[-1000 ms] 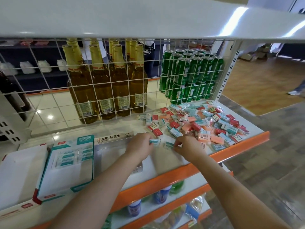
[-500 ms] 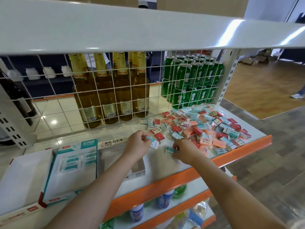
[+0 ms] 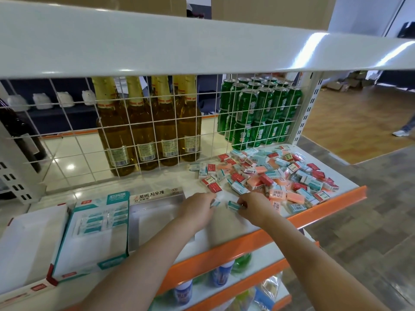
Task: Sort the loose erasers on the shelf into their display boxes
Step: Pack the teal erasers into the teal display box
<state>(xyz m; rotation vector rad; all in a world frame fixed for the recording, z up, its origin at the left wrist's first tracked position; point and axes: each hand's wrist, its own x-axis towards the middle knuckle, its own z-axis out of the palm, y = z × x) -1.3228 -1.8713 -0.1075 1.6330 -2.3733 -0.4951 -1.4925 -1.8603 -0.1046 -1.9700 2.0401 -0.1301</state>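
Erasers [image 3: 269,173] lie in a big loose pile on the right side of the white shelf [image 3: 157,182], in front of the green cans [image 3: 258,113]. The left hand [image 3: 197,209] pinches one small teal eraser [image 3: 216,203] in its curled fingers, and the right hand [image 3: 253,206] pinches another teal eraser [image 3: 233,205], just beside the pile. The teal box [image 3: 89,232] and the silver box [image 3: 155,212] sit to the left, with a few erasers already inside the teal box.

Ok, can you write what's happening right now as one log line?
left hand: pinches small teal-and-white eraser | right hand: pinches another teal-and-white eraser | loose eraser pile: unsorted | teal display box: partly filled
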